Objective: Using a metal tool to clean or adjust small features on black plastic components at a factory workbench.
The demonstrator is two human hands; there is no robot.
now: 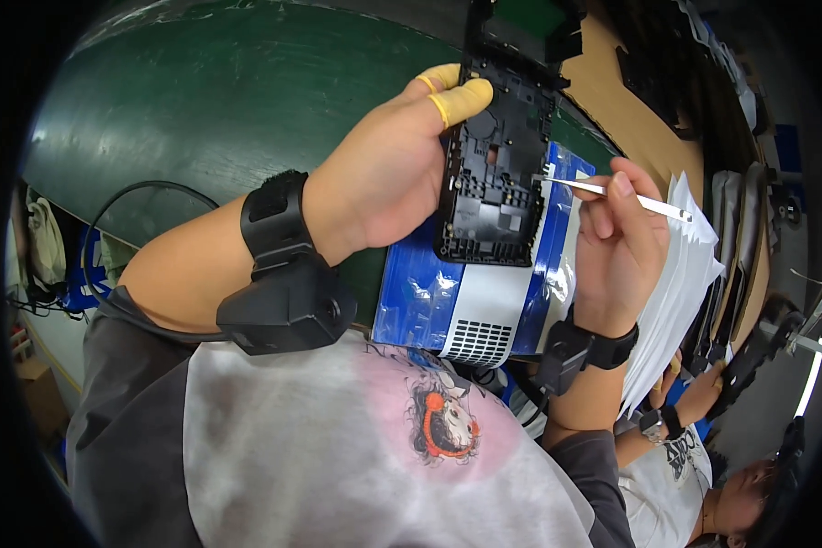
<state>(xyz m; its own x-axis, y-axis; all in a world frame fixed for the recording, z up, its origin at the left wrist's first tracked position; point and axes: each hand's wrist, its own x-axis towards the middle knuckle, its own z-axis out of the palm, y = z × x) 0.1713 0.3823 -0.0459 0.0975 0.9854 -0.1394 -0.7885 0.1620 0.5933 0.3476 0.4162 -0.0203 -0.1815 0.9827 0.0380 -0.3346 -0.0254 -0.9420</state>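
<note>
My left hand (393, 155) grips a black plastic housing (498, 192) by its left side. Yellow finger cots cover its thumb and a finger. The housing is long and its moulded inner face, full of ribs and small posts, is turned up. In my right hand (626, 228) a pair of silver tweezers (648, 203) is pinched, tips pointing left close to the housing's right edge. Whether the tips hold anything is too small to tell. Beneath the housing lies a white strip (484, 315) with rows of small black pieces, on a blue plastic-covered packet (420, 297).
A green mat (201, 100) covers the bench. White sheets (671, 283) are stacked beside my right hand, and brown cardboard (607, 78) lies beyond. More dark housings (731, 237) stand at the right. A co-worker's arm (699, 397) is at the lower right.
</note>
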